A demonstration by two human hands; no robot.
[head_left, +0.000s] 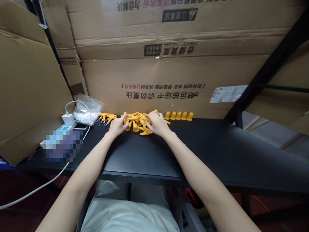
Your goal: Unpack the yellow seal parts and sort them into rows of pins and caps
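Backdrop: a cardboard wall (pixel 154 71) is blocking the far side.
Row: five flared yellow sleeves (pixel 179 115) are standing right.
Left: spiral-tipped corkscrews (pixel 111 116) are lying beside a crinkled bag (pixel 87 110).
Pile: glossy yellow pieces (pixel 135 127) are lying far-centre on the black table (pixel 145 158).
Hands: our left hand (pixel 117 126) and right hand (pixel 158 123) are curving palm-down over these pieces.
Grip: we are touching pieces, but cannot tell whether we are grasping any.

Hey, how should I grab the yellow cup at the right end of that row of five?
I'd pinch the cup by its body, above the wider foot, bringing the right hand in from the near right. It stands foot down, with a neighbouring cup close on its left and cardboard behind, while its right and near sides are exposed.
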